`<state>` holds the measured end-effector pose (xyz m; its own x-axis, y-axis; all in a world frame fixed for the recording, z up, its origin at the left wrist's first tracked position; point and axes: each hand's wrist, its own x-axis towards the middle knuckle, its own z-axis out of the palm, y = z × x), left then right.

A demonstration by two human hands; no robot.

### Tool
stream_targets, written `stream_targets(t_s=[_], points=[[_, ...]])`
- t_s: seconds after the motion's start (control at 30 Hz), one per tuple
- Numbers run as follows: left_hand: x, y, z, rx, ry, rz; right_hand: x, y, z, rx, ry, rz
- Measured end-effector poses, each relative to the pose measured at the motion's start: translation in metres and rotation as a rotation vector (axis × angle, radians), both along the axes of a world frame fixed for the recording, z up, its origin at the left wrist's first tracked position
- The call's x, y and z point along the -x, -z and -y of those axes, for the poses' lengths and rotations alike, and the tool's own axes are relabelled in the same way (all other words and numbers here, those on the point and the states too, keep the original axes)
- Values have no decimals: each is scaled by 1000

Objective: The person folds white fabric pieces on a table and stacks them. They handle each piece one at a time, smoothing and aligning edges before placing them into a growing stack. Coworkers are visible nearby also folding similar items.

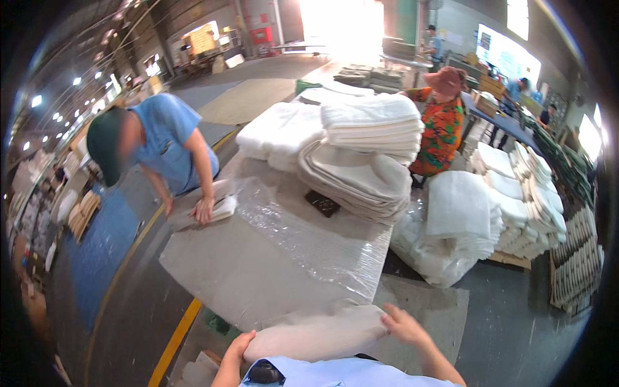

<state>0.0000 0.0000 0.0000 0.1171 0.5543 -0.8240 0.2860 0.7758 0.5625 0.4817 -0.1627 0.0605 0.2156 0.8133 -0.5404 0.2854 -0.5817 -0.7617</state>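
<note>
The left hand [240, 348] is clamping the pad [316, 333] at the near edge of the bench [216, 267]; the right hand [405, 324], fingers apart, is touching its other end. Straightening seems in hand, likely calling next for even tension.

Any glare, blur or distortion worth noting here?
Head view: bright doorway blown out; clear plastic sheet glinting; blurred patch beside the green cap; edges bending toward the dark rim; pale piece between left hand and right hand legible, low in contrast.
</note>
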Motion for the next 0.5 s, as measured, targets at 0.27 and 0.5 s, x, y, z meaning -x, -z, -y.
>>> stream_targets(t_s=[0.27, 0.5], points=[[-70, -24, -21, -165, -47, 248, -5, -13, 14, -467, 591, -126], [-182, -100, 49, -455, -258, 734, 25, -75, -40, -793, 806, -762]])
